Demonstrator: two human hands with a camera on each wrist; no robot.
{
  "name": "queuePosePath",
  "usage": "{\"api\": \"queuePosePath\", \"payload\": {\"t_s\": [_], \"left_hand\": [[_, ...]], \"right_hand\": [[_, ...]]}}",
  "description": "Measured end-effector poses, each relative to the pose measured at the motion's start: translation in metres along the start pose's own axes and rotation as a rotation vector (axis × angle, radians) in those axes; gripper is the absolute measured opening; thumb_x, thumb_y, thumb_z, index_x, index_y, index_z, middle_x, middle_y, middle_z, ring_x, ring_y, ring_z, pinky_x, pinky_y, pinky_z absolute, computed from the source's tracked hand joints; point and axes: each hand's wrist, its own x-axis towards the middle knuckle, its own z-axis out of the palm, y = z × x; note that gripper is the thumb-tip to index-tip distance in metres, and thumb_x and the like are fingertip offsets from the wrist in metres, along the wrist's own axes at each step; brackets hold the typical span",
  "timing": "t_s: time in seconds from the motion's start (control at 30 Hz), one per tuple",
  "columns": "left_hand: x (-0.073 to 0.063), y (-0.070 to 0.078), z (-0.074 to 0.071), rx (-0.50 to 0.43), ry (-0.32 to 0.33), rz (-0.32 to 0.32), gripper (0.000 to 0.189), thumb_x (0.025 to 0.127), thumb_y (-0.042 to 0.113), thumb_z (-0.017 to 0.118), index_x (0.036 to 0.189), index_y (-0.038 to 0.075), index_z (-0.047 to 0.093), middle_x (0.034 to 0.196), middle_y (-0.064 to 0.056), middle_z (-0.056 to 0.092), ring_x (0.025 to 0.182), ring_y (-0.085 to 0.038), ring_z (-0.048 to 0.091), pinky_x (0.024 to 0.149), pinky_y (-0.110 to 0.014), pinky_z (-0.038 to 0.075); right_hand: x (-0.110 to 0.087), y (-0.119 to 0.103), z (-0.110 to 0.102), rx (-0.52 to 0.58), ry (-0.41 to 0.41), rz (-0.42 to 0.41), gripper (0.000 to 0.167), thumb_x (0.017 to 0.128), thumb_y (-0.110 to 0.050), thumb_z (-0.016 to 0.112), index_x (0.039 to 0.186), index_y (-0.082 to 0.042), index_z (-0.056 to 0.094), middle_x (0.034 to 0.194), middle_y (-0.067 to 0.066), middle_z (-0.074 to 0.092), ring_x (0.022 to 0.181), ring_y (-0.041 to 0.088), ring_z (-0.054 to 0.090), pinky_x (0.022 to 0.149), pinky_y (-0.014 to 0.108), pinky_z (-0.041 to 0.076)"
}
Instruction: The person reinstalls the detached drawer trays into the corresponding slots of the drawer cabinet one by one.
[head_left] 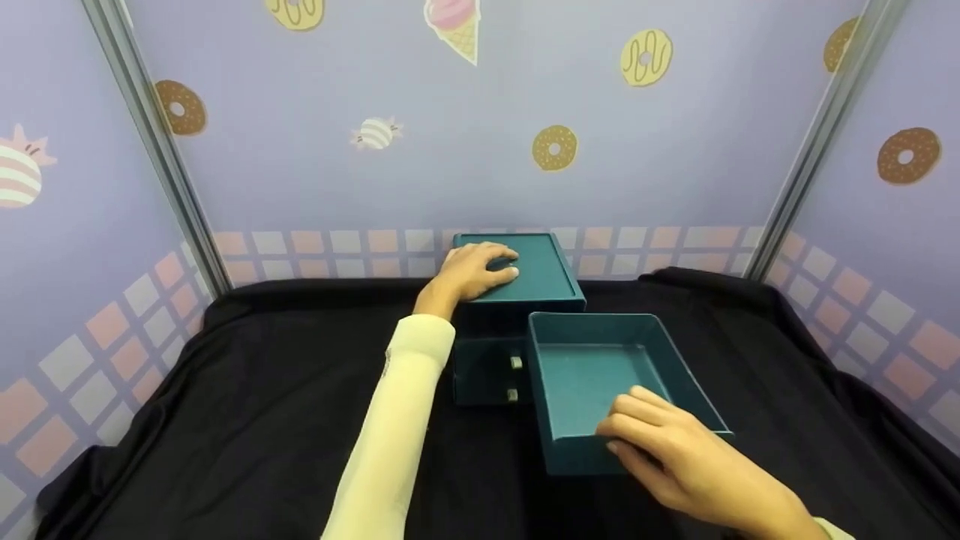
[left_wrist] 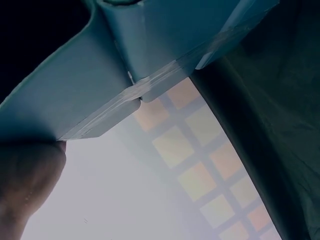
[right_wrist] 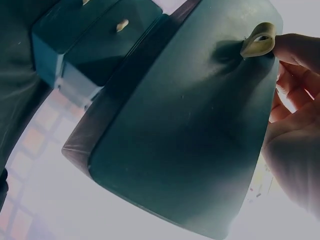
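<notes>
A teal drawer cabinet stands at the back of the black cloth. On its top rests my left hand, the fingers spread loosely. Close up in the left wrist view, the cabinet's wall shows, with the tip of a digit at the lower left. My right hand grips the front wall of a teal drawer, fingers over the rim and thumb outside. That drawer is out of the cabinet, in front of it and to the right. Its fabric pull loop is beside my fingers in the right wrist view. No contents show inside.
Lower closed drawers with pale pull tabs sit below the dark upper opening. Black cloth covers the surface. Lilac patterned walls rise at the back and both sides, with metal posts in the corners.
</notes>
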Motion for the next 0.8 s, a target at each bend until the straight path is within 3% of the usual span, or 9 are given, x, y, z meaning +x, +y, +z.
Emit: {"api": "queuePosePath", "payload": {"t_s": [0.17,0.43,0.8], "left_hand": [[0.000,0.000,-0.005,-0.024,-0.070,-0.008,0.052,0.112,0.046,0.051,0.159,0.025,0.051,0.170,-0.004,0.039,0.160,-0.031,0.027,0.132,-0.055,0.014],[0.001,-0.001,-0.010,-0.019,-0.127,-0.021,0.053,0.112,0.047,0.050,0.161,0.026,0.049,0.172,-0.004,0.035,0.162,-0.032,0.022,0.133,-0.056,0.011],[-0.002,0.002,-0.008,-0.007,-0.081,-0.011,0.050,0.114,0.043,0.049,0.160,0.025,0.049,0.170,-0.004,0.038,0.160,-0.029,0.026,0.133,-0.053,0.012]], "right_hand": [[0.012,0.002,0.009,0.022,-0.001,-0.026,0.038,0.088,0.011,0.075,0.114,-0.016,0.071,0.095,-0.008,0.054,0.087,0.005,0.045,0.077,0.013,0.039],[0.035,0.005,0.029,0.031,0.019,-0.044,0.033,0.090,0.008,0.075,0.112,-0.016,0.070,0.092,-0.006,0.053,0.084,0.008,0.047,0.078,0.015,0.040],[0.065,-0.004,0.045,0.041,-0.032,-0.112,0.026,0.094,0.005,0.072,0.111,-0.015,0.071,0.088,-0.006,0.051,0.081,0.007,0.045,0.076,0.016,0.040]]}}
